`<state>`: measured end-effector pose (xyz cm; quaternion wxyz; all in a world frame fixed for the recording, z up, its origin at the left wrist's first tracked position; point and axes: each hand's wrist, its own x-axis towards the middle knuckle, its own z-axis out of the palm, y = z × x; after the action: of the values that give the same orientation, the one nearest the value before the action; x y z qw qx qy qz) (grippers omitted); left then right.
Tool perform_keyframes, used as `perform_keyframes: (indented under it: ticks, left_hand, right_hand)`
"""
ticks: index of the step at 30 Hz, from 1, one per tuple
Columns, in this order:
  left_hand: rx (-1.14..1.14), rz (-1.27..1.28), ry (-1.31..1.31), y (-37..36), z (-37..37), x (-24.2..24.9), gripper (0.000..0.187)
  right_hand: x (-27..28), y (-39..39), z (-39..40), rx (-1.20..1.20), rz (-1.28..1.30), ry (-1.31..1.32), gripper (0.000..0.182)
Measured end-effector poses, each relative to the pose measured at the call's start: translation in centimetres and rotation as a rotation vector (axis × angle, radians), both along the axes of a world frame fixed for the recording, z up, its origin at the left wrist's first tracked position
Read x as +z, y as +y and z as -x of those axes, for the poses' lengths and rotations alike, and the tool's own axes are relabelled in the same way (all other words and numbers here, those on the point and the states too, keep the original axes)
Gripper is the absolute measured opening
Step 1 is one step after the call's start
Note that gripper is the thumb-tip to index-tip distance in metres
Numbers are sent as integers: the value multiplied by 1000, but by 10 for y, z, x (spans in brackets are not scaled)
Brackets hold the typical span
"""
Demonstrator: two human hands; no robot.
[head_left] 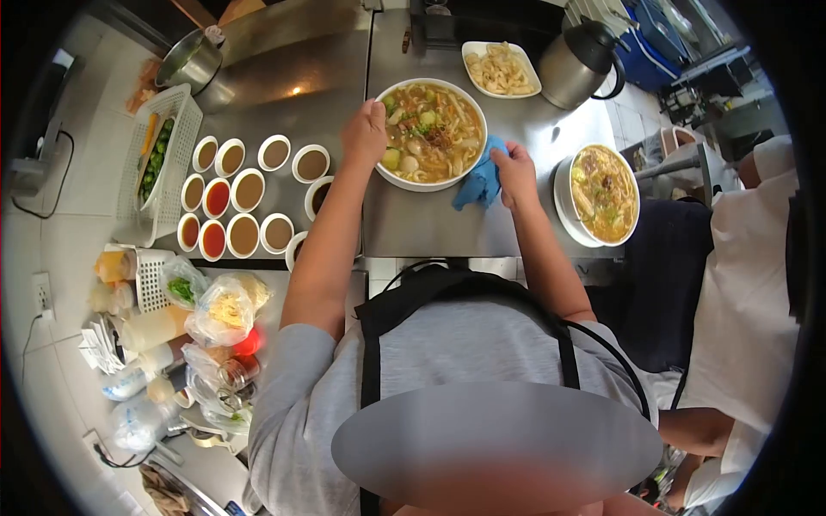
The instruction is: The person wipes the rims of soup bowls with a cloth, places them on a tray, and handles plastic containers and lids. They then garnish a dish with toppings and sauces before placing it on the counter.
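A large white bowl of noodle soup (433, 132) with vegetables and a brown topping is at the middle of the steel counter (413, 225). My left hand (366, 133) grips its left rim. On the bowl's right side, my right hand (516, 175) holds a blue cloth (482, 179), pressed near the rim. Farther right, a second bowl of soup (604, 193) stands on a white plate (564, 206) at the counter's edge. Behind the first bowl sits a white dish of pale fried pieces (501, 69).
Several small sauce cups (249, 189) stand left of my left arm. Beyond them are a white basket (176, 142) and a metal pot (191, 62). A steel jug (578, 64) stands at back right. Bagged ingredients (225, 311) lie lower left. Another person (740, 284) is at right.
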<state>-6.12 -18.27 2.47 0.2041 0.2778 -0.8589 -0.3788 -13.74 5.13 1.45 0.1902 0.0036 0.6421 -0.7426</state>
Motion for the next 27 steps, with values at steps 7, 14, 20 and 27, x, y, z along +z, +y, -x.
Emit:
perform_keyframes:
  ticks: [7,14,20,27]
  left_hand:
    - [102,-39,36,10,-3,2,50]
    - [186,-161,45,17,-5,8,48]
    - [135,-177,61,14,-6,6,45]
    - [120,-139,87,9,-5,2,44]
  right_hand:
    - [25,-22,49,200,29,61,25]
    - [6,1,14,152,-411,727,20]
    - [-3,11,-5,171,-264,271,23]
    - [12,-27,76,289,-409,320,20]
